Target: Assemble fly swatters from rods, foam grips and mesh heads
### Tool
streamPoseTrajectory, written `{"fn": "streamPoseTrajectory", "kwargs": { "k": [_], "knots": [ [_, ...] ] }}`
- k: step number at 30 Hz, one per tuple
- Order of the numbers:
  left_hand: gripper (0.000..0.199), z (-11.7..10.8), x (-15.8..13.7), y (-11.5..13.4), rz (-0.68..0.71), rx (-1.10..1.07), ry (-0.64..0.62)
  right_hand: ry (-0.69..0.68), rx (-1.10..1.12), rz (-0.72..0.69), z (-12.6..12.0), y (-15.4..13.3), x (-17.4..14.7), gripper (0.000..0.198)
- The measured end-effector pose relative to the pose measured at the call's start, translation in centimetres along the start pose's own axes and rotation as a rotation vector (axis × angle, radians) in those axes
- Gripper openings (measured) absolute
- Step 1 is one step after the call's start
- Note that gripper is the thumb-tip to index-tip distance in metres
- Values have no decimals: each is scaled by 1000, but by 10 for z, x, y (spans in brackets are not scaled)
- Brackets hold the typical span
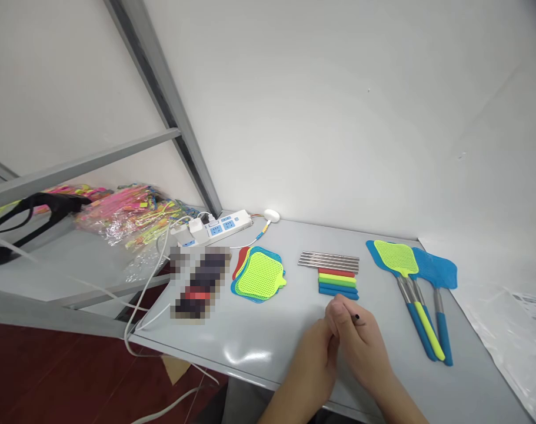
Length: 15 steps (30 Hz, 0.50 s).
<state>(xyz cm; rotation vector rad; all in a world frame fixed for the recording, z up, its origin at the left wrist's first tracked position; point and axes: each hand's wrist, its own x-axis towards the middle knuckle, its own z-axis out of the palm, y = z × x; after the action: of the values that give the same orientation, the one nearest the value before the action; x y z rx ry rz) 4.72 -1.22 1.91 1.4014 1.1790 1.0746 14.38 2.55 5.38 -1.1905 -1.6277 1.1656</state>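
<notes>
My right hand is closed around a thin metal rod, of which only a short dark end shows between the fingers. Pressed against it, my left hand has its fingers curled in; whatever they grip is hidden. Just beyond the hands lie several coloured handle sleeves in red, yellow, green and blue. Behind these is a row of bare metal rods. A pile of mesh fly swatter heads, yellow-green on top, lies to the left. Several fly swatters with handles rest to the right.
A white power strip with plugs and cables stands at the table's back left, by a small white device. A pixelated item lies in front. Bagged colourful goods fill the left shelf. Plastic sheeting covers the right side.
</notes>
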Motion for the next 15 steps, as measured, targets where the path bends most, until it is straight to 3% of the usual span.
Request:
{"fn": "streamPoseTrajectory", "kwargs": {
  "k": [4, 8, 10, 11, 13, 15],
  "knots": [
    [28, -2, -1, 0, 28, -34, 8, -10, -29, -39, 8, -5, 3, 47],
    [26, -6, -7, 0, 63, -56, 56, -131, -28, -14, 16, -19, 2, 39],
    [29, -9, -12, -2, 86, -89, 130, -211, -2, -32, 17, -29, 2, 22],
    [27, -10, -15, -4, 85, -117, 181, -246, 9, -65, 18, -33, 4, 23],
    [24, -15, -20, -9, 42, -204, 315, -293, -9, -156, 21, -39, 11, 45],
    [26, -24, -24, -16, -11, -334, 493, -300, -131, -236, 29, -37, 26, 44]
  ]
}}
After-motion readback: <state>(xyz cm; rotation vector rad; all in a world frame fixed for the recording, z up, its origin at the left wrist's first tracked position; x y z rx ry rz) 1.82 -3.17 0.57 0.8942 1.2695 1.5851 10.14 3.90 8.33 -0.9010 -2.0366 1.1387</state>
